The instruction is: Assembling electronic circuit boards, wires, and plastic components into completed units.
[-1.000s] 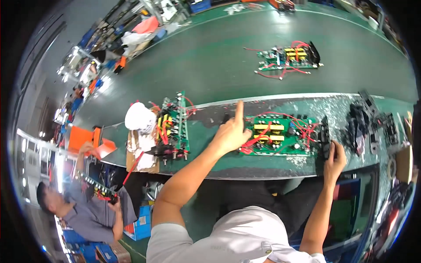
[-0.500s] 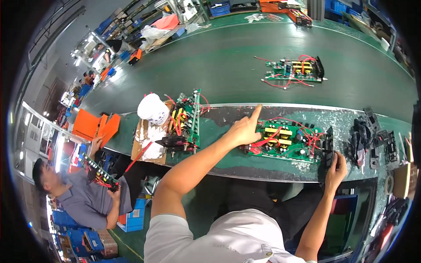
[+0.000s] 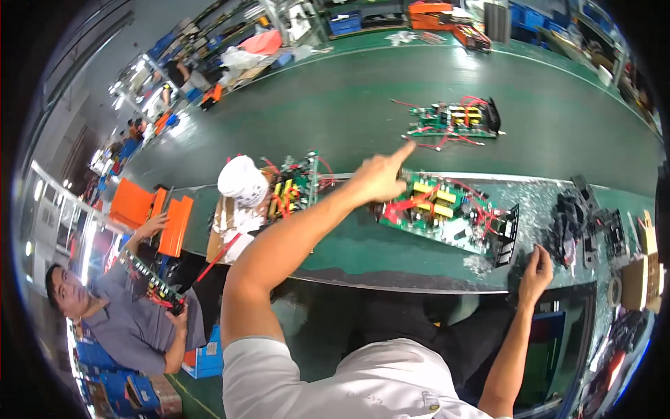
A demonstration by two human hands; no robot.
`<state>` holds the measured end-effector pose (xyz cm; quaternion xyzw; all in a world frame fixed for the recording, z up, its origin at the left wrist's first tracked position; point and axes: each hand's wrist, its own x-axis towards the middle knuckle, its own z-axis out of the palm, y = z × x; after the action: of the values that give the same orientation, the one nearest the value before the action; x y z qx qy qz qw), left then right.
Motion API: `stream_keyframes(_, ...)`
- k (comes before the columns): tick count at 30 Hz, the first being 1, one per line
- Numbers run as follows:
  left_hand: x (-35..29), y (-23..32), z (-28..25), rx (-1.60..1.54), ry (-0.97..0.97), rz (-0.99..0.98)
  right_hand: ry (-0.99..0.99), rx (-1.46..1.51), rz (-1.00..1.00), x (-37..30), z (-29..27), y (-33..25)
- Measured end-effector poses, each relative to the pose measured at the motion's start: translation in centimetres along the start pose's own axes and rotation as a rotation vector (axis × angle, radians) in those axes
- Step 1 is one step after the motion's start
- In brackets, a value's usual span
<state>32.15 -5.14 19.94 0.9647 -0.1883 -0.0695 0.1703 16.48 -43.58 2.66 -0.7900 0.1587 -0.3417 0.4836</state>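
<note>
A green circuit board (image 3: pixel 447 213) with yellow transformers, red wires and a black end panel (image 3: pixel 508 236) lies slanted over the bench, its left end toward the belt. My left hand (image 3: pixel 380 180) grips that left end, index finger stretched out over the belt's edge; the fingers beneath are partly hidden. Just right of the end panel, at the bench's front edge, my right hand (image 3: pixel 536 276) is apart from the board, fingers loosely bent and holding nothing. Another similar board (image 3: pixel 457 119) rests on the green conveyor belt (image 3: pixel 314 105) beyond.
Left on the bench are a white tub (image 3: pixel 243 180) on cardboard and another circuit board (image 3: pixel 296 188), partly behind my left arm. Black plastic parts (image 3: pixel 576 223) are piled at the right. A co-worker (image 3: pixel 132 307) sits at the left with a board, near orange casings (image 3: pixel 174 223).
My left hand has moved away from me toward the belt, and the board has shifted and turned with it. My right hand has let go of the end panel.
</note>
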Motion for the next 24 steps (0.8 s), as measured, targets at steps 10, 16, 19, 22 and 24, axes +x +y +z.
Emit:
stream_keyframes(10, -9.7, -31.0, -20.0, 0.016, 0.872, -0.531, -0.043, -0.068, -0.012, 0.4, 0.1, 0.5)
stream_keyframes(16, -22.9, -47.1, -14.7, -0.492, 1.112, -1.006, 0.026, -0.301, -0.174, 0.6, 0.2, 0.5)
stream_keyframes(19, -32.5, -51.4, -12.1, -0.71, 1.142, -1.179, -0.029, -0.347, -0.207, 0.8, 0.6, 0.8)
stream_keyframes(22, -39.0, -53.8, -10.2, -0.657, 1.114, -1.3, -0.085, -0.398, -0.261, 0.7, 1.0, 0.6)
stream_keyframes(24, -40.0, -55.3, -8.1, -0.61, 1.08, -1.308, -0.078, -0.418, -0.319, 0.9, 0.9, 0.7)
